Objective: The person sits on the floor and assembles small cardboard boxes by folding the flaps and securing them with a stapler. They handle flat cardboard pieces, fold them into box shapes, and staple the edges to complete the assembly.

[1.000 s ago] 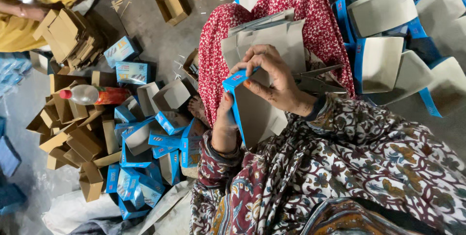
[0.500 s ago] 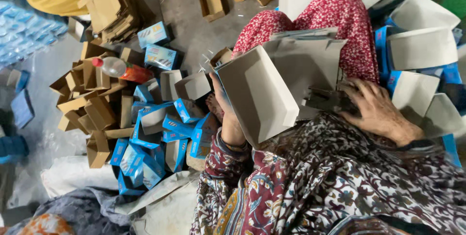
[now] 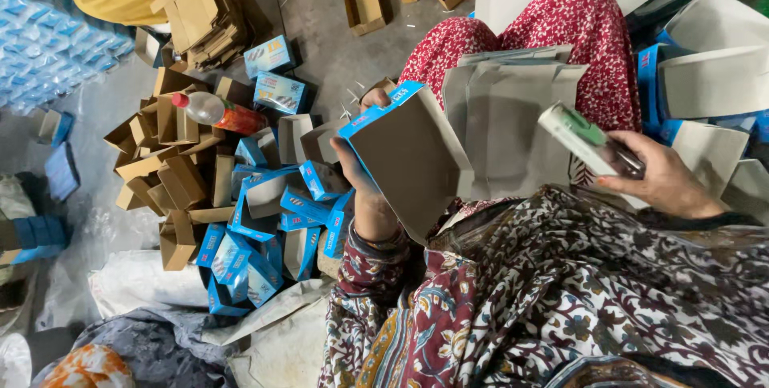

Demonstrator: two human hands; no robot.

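The left hand [image 3: 364,172] was closed on the edge of a half-formed carton of grey board with a blue printed outside [image 3: 408,160], thumb outside and fingers wrapped round one wall, the open side facing up over the lap. The right hand [image 3: 661,176] was closed around a small white and green tube-like item [image 3: 585,140], held to the right of the carton and apart from it. Across the knees, touching the carton's far side, lay a stack of flat grey carton blanks [image 3: 513,116].

The carton appeared light, thin and easily creased; a hold along a folded edge or corner would likely be firmer than one on a flat panel. The tube-like item looked smooth and possibly slippery.

The held carton appeared empty. On the floor to the left lay a pile of finished blue cartons [image 3: 272,228], mostly open and empty, with brown cardboard boxes [image 3: 172,172] beyond and a clear plastic bottle with red contents [image 3: 220,113] on top.
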